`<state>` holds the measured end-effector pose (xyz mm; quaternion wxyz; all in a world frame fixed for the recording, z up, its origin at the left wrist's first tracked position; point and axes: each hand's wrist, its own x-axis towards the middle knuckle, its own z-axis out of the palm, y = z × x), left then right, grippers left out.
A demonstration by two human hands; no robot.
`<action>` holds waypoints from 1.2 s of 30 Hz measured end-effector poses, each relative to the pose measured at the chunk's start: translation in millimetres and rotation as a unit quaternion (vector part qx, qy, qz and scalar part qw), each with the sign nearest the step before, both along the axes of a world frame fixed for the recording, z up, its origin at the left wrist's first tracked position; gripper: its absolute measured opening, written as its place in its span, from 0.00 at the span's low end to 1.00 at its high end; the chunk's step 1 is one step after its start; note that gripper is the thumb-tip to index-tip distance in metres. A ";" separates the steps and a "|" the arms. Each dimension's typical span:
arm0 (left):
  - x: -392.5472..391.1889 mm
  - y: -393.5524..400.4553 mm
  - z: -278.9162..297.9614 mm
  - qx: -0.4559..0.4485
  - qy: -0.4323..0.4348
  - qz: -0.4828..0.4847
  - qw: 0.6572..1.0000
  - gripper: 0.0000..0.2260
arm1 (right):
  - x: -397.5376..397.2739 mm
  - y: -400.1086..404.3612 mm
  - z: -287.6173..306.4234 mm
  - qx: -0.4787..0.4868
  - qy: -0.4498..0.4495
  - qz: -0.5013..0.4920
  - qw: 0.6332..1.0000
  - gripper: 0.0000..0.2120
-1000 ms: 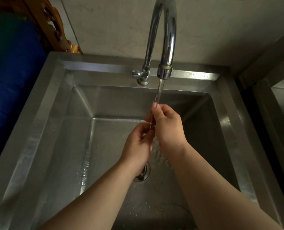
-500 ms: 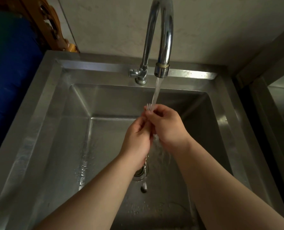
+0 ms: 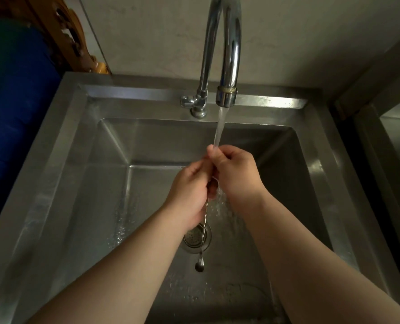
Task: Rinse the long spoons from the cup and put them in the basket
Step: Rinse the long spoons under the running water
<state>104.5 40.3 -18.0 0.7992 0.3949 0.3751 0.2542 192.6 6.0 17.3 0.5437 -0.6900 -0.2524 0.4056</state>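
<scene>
A long metal spoon (image 3: 203, 239) with a twisted stem hangs nearly upright over the sink, its small bowl end down above the drain. My left hand (image 3: 189, 195) is closed around the middle of the stem. My right hand (image 3: 234, 174) pinches the upper end, right under the running water (image 3: 220, 127). The top of the spoon is hidden by my fingers. The cup and the basket are out of view.
The steel sink (image 3: 82, 146) fills the view, with a round drain strainer (image 3: 195, 238) at its floor. A tall chrome tap (image 3: 227, 66) stands at the back rim. A blue object (image 3: 14, 118) lies to the left; another steel surface (image 3: 395, 136) is at right.
My left hand has slid up the stem, so more of the spoon's lower part and its bowl end now hang below it. My right hand's fingers now cover the top end.
</scene>
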 end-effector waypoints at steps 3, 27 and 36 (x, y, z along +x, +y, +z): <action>4.2 3.4 1.9 -0.006 -0.051 0.006 0.999 0.18 | 4.6 0.9 1.3 0.002 0.004 0.005 1.000 0.12; 2.5 4.8 -3.6 0.015 0.127 0.053 0.990 0.09 | -25.8 -45.2 -31.3 -0.088 0.041 -0.010 0.995 0.18; 0.1 3.7 1.7 0.021 0.104 0.039 0.994 0.11 | -22.4 -46.8 -27.5 -0.086 0.038 0.014 0.995 0.19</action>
